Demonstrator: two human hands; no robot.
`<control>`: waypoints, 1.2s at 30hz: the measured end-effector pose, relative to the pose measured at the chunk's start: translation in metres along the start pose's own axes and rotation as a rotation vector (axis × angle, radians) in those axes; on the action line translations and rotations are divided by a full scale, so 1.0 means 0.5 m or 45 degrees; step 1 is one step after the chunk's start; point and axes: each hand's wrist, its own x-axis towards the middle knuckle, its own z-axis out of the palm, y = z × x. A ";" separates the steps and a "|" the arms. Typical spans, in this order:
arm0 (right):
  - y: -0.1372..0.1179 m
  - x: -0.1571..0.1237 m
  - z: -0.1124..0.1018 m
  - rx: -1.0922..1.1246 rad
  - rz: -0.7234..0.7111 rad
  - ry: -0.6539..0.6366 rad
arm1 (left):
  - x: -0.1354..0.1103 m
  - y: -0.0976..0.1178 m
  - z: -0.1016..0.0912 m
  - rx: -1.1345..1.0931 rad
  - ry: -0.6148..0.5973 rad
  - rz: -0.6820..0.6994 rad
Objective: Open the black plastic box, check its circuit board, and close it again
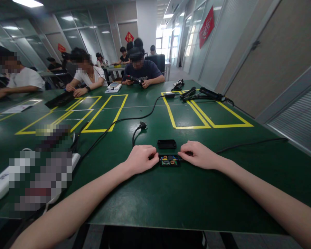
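An opened power adapter (169, 160) lies on the green table in front of me, its circuit board with copper coils showing. My left hand (142, 158) pinches the cable at the adapter's left end; the fingers cover most of the grip. At the other end my right hand (199, 154) has thumb and fingers closed on the adapter's other cable (248, 144), which comes out behind the hand and runs right. Just beyond the adapter is its black cover (167, 144), hollow side up. A black plug (142, 126) on a short cord lies past my left hand.
White power strips (1, 183) lie at the left, partly blurred out. A long black cable (129, 118) crosses the green table (155, 204). Yellow tape rectangles (193, 127) mark the far half, with black tools (209, 93) at the right. A co-worker (145, 71) sits opposite; others sit left.
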 end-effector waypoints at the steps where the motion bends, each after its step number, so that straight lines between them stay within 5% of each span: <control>1: 0.000 0.001 0.001 0.008 0.007 0.004 | 0.000 -0.001 0.001 -0.008 0.000 0.000; 13: -0.006 0.004 0.008 -0.048 0.026 -0.005 | 0.002 -0.009 0.004 -0.093 -0.020 0.011; 28: -0.027 0.018 0.019 -0.326 0.125 0.027 | 0.010 0.003 0.012 -0.155 -0.053 -0.186; 36: -0.030 0.020 0.020 -0.373 0.129 0.141 | 0.006 0.007 0.010 -0.129 0.055 -0.169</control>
